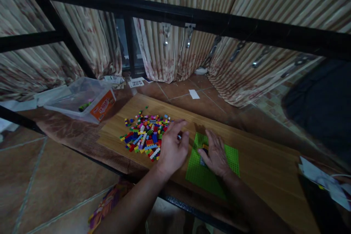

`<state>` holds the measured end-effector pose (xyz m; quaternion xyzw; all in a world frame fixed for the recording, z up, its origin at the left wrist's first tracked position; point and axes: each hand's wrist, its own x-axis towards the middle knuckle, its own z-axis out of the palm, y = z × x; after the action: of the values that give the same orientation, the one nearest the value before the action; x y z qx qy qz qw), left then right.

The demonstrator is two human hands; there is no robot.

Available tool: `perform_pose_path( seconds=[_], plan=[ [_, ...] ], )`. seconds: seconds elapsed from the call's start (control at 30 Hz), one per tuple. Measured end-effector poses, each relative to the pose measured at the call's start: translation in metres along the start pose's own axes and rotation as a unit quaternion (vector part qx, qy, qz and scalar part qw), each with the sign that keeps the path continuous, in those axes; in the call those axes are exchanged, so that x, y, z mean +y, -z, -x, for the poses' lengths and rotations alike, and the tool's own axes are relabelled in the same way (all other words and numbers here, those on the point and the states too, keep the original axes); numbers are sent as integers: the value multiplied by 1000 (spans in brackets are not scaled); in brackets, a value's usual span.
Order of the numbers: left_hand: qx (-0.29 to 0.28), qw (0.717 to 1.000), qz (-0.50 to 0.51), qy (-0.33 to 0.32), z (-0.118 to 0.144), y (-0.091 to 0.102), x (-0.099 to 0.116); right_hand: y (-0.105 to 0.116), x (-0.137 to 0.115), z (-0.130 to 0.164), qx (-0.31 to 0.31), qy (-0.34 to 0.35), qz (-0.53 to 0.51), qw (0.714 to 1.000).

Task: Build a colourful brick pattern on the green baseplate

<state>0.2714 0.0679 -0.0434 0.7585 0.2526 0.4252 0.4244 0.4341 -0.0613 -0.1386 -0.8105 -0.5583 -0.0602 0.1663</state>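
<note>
Head: bricks (205, 146) partly under right grip (216, 153)

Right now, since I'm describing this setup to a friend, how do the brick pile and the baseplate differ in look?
The brick pile is many small loose pieces, while the baseplate is one flat sheet. The pile mixes many colours; the baseplate is green. The left hand is at the pile's edge, whereas the right hand partly covers the baseplate. Both lie on the wooden board.
</note>
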Motion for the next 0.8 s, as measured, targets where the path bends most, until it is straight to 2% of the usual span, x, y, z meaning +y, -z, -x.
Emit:
perform_pose_path(
  seconds=[0.13,0.27,0.4,0.5,0.8],
  plan=[
    [97,993,51,45,-17,23,-8,-2,1,0,14,-1,-13,1000],
    [177,961,160,137,-33,48,-13,0,3,-1,-4,20,-6,1000],
    [191,933,236,195,-38,67,-19,2,1,-3,-51,50,17,997],
    [201,916,270,220,-40,75,-25,0,-6,-3,-97,51,33,993],
    [194,911,258,257,-40,71,-26,-9,-32,-3,-107,4,48,993]
  ],
)
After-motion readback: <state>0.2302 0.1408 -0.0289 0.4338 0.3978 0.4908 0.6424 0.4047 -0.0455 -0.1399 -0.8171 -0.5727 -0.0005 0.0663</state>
